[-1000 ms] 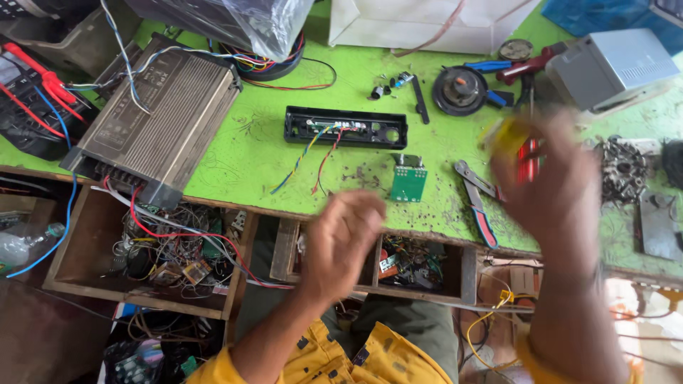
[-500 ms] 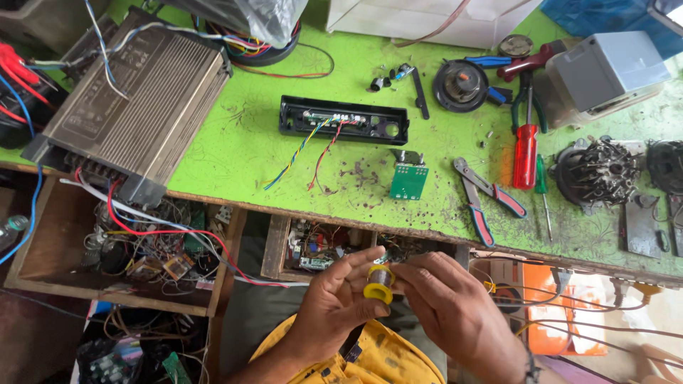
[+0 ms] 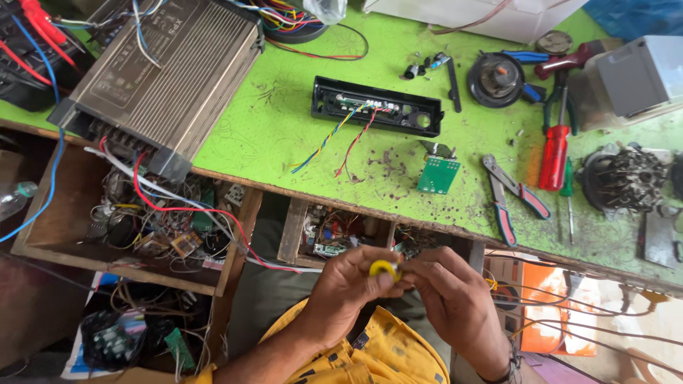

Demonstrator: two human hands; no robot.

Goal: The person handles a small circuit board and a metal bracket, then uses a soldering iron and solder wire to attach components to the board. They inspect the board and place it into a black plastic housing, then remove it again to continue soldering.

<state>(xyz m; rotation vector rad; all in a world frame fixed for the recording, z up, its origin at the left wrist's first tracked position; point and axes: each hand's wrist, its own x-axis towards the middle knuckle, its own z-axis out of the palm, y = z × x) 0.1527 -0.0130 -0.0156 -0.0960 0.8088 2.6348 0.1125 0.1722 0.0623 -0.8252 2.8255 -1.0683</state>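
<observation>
Both hands meet low in the view, over the person's lap and in front of the bench edge. The left hand (image 3: 348,288) has its fingers (image 3: 370,257) curled shut around a small yellow roll of tape (image 3: 384,269), pinching it by the rim. The right hand (image 3: 455,299) closes its fingertips against the same roll from the other side, seemingly picking at its edge; whether a loose end is lifted is too small to tell.

The roll looks light and fairly stiff as a ring, easy to hold by its outer rim, though the tape itself is likely thin, sticky and apt to fold on itself.

Just beyond the fingers sit open wooden drawers (image 3: 334,238) crammed with wire scraps and small boards. Farther out, on the green bench (image 3: 270,135), lie a small green circuit board (image 3: 437,174) and pliers (image 3: 509,203) off to the right, with a red-handled screwdriver (image 3: 555,156) past them. Straight ahead and farther still rests a long black casing (image 3: 377,107) trailing coloured wires. To the far left stands a large ribbed metal power unit (image 3: 160,78).

Nothing lies between the hands and the bench; only the drawer clutter is near.
</observation>
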